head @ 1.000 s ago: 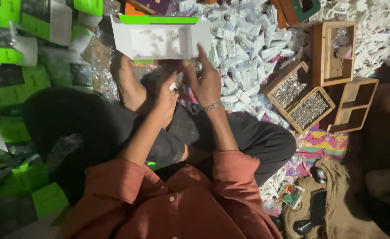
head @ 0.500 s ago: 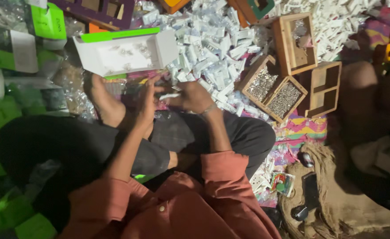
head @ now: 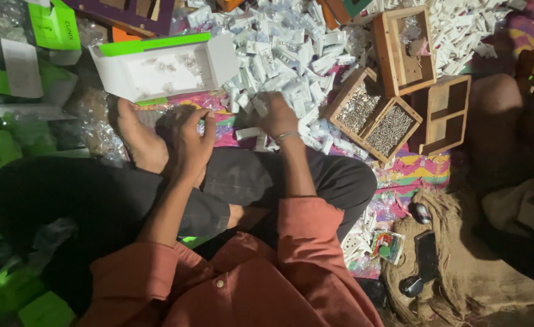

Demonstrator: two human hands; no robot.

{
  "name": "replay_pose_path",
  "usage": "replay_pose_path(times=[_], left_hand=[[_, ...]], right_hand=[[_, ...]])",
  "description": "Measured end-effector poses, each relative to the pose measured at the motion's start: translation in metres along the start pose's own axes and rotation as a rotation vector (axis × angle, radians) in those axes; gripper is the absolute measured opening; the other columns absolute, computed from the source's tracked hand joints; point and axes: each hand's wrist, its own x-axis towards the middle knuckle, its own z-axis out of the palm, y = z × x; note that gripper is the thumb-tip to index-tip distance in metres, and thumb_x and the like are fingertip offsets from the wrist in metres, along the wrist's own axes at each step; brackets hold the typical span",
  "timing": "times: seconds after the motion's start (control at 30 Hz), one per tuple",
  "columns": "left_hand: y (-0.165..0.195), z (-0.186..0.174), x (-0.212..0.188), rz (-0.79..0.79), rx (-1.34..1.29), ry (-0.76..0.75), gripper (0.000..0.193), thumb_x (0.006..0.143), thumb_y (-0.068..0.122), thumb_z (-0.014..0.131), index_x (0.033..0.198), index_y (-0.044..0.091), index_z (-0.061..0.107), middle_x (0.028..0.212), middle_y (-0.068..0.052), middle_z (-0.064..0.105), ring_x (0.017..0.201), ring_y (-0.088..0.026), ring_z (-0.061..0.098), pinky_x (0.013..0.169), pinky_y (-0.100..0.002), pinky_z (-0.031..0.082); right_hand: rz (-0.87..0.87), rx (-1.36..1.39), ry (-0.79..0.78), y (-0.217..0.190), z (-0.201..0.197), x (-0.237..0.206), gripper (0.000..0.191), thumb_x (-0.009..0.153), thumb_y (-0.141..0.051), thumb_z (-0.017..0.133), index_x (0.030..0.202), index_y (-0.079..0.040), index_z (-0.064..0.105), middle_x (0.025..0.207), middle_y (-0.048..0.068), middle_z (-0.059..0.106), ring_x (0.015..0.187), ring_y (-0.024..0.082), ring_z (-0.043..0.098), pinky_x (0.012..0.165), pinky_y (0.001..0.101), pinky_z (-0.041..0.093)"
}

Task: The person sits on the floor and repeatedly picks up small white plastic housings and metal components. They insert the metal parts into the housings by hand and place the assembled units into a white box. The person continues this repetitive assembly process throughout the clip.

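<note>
Wooden trays; matt white card box; rough burlap.

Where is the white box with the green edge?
In the head view, the white box lies open on the floor at the upper left, just beyond the left hand and beside the pile of small white packets.

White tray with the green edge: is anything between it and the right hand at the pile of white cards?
Nothing visible blocks it. The right hand rests on the white cards, and the white tray lies open just left of that pile. The left hand sits lower, beside the bare foot.
</note>
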Motion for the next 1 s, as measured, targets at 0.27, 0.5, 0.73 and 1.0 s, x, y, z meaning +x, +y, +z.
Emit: replay_pose_path(times=[0.27,0.5,0.73,1.0], left_hand=[[0.006,0.0,-0.001,0.301,0.368,0.055,0.015,0.082,0.014,0.074,0.096,0.009,0.071,0.096,-0.008,0.068,0.1,-0.032,0.065,0.087,-0.05,0.048],[-0.038,0.023,-0.003,-0.781,-0.965,-0.288,0.038,0.102,0.022,0.061,0.136,0.004,0.062,0.113,-0.006,0.068,0.085,-0.019,0.067,0.069,-0.03,0.054],[-0.064,0.034,-0.008,-0.774,-1.053,-0.188,0.035,0.105,0.022,0.059,0.131,-0.001,0.062,0.112,-0.01,0.069,0.09,-0.017,0.071,0.08,-0.031,0.059],[-0.074,0.043,-0.016,-0.674,-0.905,-0.068,0.034,0.102,0.017,0.067,0.131,-0.001,0.063,0.111,-0.008,0.067,0.093,-0.014,0.067,0.084,-0.029,0.058]], right_hand=[[0.067,-0.055,-0.338,-0.03,-0.007,-0.001,0.052,0.075,-0.038,0.088,0.117,-0.011,0.075,0.091,0.017,0.075,0.082,0.035,0.071,0.071,0.0463,0.055],[0.017,0.719,-0.534,-0.063,-0.04,-0.002,0.047,0.096,-0.029,0.071,0.135,-0.003,0.066,0.081,0.0,0.068,0.07,0.005,0.055,0.062,0.0243,0.049],[0.213,0.773,-0.465,-0.068,-0.039,-0.002,0.043,0.108,-0.03,0.047,0.142,-0.003,0.045,0.093,0.005,0.069,0.065,0.01,0.062,0.059,0.0279,0.05],[-0.144,0.379,-0.18,-0.066,-0.01,-0.011,0.023,0.112,-0.02,0.058,0.118,-0.001,0.047,0.093,0.023,0.064,0.082,0.038,0.066,0.071,0.0425,0.052]])
